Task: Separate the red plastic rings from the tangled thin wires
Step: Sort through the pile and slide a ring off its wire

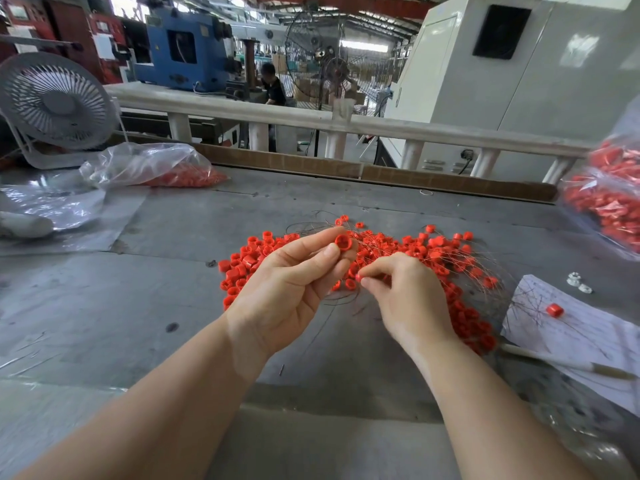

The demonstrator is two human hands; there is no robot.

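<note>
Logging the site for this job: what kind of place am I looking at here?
Most likely a factory floor: a large blue industrial machine and tall black pedestal fan stand under a steel-truss roof, and clear plastic bags of red rings sit on the grey workbench.

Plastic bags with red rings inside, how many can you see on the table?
2. One clear bag lies at the far left, near the white fan. The other bag sits at the right edge, partly cut off by the frame, so more may lie out of view.
</note>
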